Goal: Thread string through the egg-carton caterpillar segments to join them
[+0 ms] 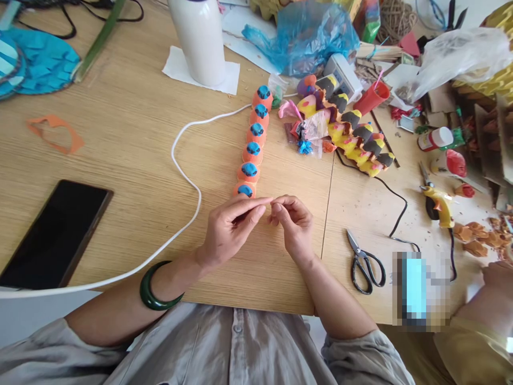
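My left hand [232, 227] and my right hand [292, 222] meet fingertip to fingertip above the wooden table [132, 160], just in front of me. The fingers pinch together at one spot; anything held there is too small to make out. A green bangle [154, 291] sits on my left wrist. Directly beyond the hands lies a row of orange egg-carton cups with blue tops [253, 141], running away from me. To its right lies a second painted row in yellow, pink and black [352, 133].
A white cable [180, 160] curves across the table. A black phone [56, 232] lies at left, scissors [364, 262] at right, a yellow glue gun [438, 206] further right. A white bottle [200, 40] and blue plastic bag [304, 35] stand behind. Another person's hand [497, 275] is at the right edge.
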Motion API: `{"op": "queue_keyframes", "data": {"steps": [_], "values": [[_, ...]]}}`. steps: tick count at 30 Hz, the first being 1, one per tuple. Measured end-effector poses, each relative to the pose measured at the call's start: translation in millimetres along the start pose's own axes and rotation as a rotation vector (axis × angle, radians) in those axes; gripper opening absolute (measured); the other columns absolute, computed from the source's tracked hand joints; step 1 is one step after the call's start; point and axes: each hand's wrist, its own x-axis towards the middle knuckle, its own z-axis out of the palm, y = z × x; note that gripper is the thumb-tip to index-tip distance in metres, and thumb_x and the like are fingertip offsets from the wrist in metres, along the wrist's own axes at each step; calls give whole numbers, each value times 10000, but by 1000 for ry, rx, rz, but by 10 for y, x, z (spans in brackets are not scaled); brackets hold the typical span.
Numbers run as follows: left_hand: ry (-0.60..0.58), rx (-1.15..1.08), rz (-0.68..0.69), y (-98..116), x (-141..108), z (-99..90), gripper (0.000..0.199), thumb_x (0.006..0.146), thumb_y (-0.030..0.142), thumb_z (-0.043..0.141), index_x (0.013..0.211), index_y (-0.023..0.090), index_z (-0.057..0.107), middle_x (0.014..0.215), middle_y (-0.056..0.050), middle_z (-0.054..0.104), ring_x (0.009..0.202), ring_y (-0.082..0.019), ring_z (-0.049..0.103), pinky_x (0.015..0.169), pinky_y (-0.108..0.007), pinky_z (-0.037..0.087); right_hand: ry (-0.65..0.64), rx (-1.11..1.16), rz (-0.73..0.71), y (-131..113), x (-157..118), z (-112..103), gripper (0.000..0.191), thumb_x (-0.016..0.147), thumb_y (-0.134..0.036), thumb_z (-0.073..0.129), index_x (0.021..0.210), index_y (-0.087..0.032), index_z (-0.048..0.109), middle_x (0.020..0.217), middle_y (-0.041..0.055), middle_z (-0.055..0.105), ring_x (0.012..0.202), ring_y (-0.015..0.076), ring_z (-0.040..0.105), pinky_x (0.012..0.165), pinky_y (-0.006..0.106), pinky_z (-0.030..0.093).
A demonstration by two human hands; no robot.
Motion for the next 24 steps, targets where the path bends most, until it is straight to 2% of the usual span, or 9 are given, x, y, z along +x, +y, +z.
{"op": "queue_keyframes", "data": {"steps": [3,6,11,13,17,24], "values": [[43,4,-101,-8,14,-48,202,993,264,649,1072,207,826,815,-15,720,632,-89,563,563,-217,437,25,7,24,33,10,-15,368,913,-513,719,704,-216,666,560,-62,525,496,84,525,532,249,453],[63,-59,-199,-42,21,-75,215,999,319,644,1071,227,826,850,-19,721,679,-103,579,598,-229,447,65,38,11,46,21,-17,349,900,-515,735,732,-216,676,629,-53,567,507,77,533,533,249,454],[65,-123,-252,-69,21,-68,204,992,335,660,1070,240,823,892,-18,737,667,-93,563,583,-226,432,83,-6,17,31,36,-11,393,890,-561,724,713,-216,658,566,-67,506,500,84,523,539,250,465],[62,-120,-238,-62,26,-58,189,981,328,674,1045,236,825,875,-13,739,653,-91,559,574,-225,431,91,-19,17,25,36,-10,367,860,-557,760,750,-219,670,605,-63,546,511,82,532,544,248,468],[50,-54,-137,-37,36,-46,149,957,289,703,1003,222,829,849,-11,745,688,-98,605,614,-215,473,33,-20,66,25,26,-5,434,901,-584,702,682,-214,646,523,-71,467,482,85,507,518,248,433],[-8,122,59,-44,-9,-16,215,976,226,669,1130,218,819,838,-20,776,712,-106,670,643,-207,525,29,-53,62,37,22,8,448,879,-627,703,708,-217,653,603,-42,570,533,96,554,546,254,457]]}}
